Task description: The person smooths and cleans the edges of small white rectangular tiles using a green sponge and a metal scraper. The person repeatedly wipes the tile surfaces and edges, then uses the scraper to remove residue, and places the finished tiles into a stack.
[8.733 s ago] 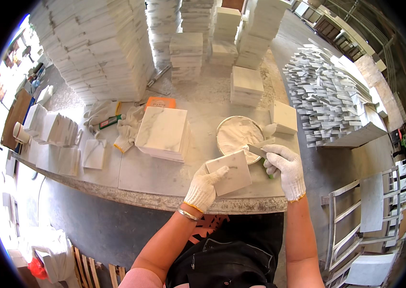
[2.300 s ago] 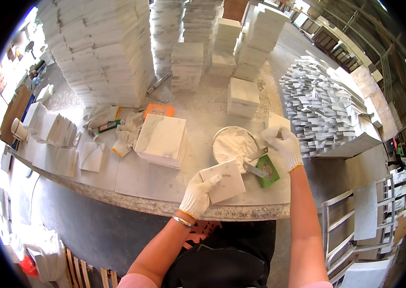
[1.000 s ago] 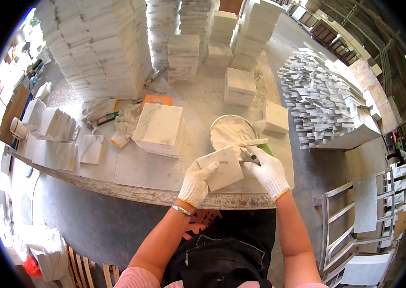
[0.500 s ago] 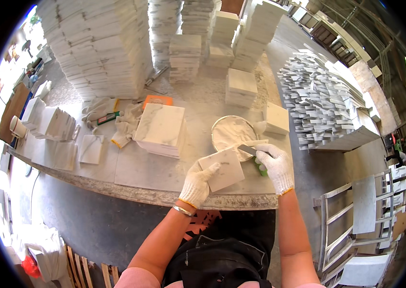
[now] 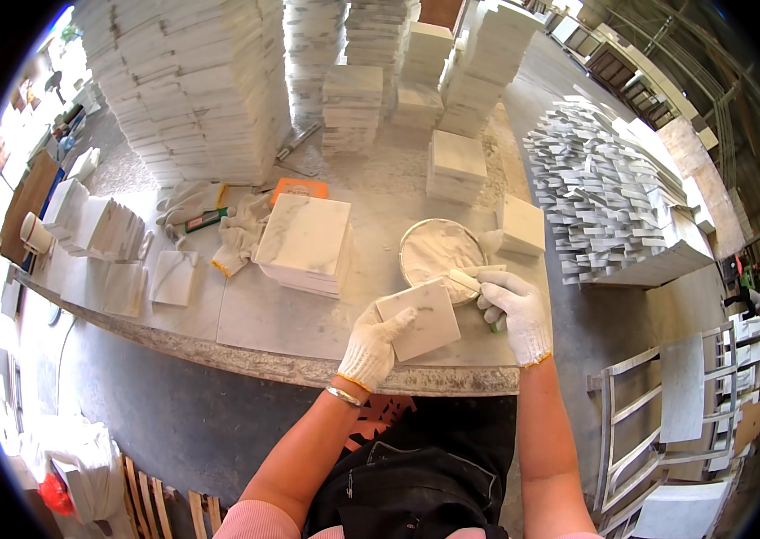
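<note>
My left hand (image 5: 368, 349), in a white knit glove, grips a square white marble tile (image 5: 419, 321) by its left side, thumb on top. The tile is tilted above the front edge of the table. My gloved right hand (image 5: 516, 314) is closed round a putty knife (image 5: 464, 280), its blade pointing left and a bit of green handle showing below the fingers. Just beyond the blade stands a round tub (image 5: 434, 249) of whitish powder or paste, with a pale stick across its rim partly behind the knife.
A short stack of tiles (image 5: 305, 242) stands left of the tub, beside gloves (image 5: 241, 238) and an orange box (image 5: 301, 188). Tall tile stacks (image 5: 182, 90) rise at the back. Single tiles lie at the left (image 5: 173, 278) and right (image 5: 521, 225). Cut strips (image 5: 596, 189) fill the floor area right.
My right hand has turned the putty knife, so its blade shows pale instead of dark. The hand is slightly lower; my left hand and the tile have barely moved.
</note>
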`<state>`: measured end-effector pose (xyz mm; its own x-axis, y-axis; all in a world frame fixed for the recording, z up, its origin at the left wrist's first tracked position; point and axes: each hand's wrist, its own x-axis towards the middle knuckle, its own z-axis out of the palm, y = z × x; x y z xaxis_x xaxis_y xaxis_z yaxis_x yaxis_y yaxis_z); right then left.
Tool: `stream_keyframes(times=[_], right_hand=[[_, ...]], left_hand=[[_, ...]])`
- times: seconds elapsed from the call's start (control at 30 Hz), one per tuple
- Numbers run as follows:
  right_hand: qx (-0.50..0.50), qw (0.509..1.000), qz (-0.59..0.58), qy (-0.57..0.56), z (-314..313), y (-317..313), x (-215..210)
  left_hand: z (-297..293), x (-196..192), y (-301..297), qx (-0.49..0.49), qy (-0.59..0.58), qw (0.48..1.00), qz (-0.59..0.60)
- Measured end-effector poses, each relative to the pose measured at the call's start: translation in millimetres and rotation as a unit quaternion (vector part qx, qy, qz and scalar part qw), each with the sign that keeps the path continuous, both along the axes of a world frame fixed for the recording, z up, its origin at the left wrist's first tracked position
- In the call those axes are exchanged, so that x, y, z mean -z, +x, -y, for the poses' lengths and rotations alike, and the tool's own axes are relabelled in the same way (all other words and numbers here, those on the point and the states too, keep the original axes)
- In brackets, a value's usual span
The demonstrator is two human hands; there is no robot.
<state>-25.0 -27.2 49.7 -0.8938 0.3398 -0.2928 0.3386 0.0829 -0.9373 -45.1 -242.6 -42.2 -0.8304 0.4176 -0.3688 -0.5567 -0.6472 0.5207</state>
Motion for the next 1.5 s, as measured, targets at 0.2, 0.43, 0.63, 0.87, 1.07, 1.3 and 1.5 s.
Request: stream_keyframes(times=[0.2, 0.43, 0.63, 0.87, 1.07, 1.3, 1.5], right_hand=[[-0.001, 0.999, -0.033, -0.012, 3.7, 3.9, -5.5], [-0.008, 0.998, -0.031, 0.049, 12.5, 5.9, -15.9], [-0.023, 0.993, -0.074, 0.094, 12.7, 6.2, -10.1], [-0.029, 0.99, -0.09, 0.102, 11.6, 6.5, -12.5], [-0.036, 0.985, -0.105, 0.13, 11.5, 7.6, -9.5], [-0.038, 0.984, -0.117, 0.129, 9.9, 7.6, -10.8], [-0.027, 0.995, -0.055, 0.08, 9.7, 6.7, -10.2]], left_hand=[[0.3, 1.5, 0.1, 0.002, -0.005, 1.0, -0.007], [1.0, -5.9, 1.0, 0.0, -0.008, 1.0, -0.009], [1.0, -5.1, 1.5, -0.005, -0.001, 1.0, -0.01], [0.9, -0.9, 0.5, -0.006, 0.003, 1.0, -0.012], [1.4, -2.9, 0.9, -0.004, 0.005, 1.0, -0.011], [1.0, 1.8, -0.3, 0.0, 0.008, 1.0, -0.007], [0.2, 0.3, 0.0, -0.002, -0.004, 1.0, -0.005]])
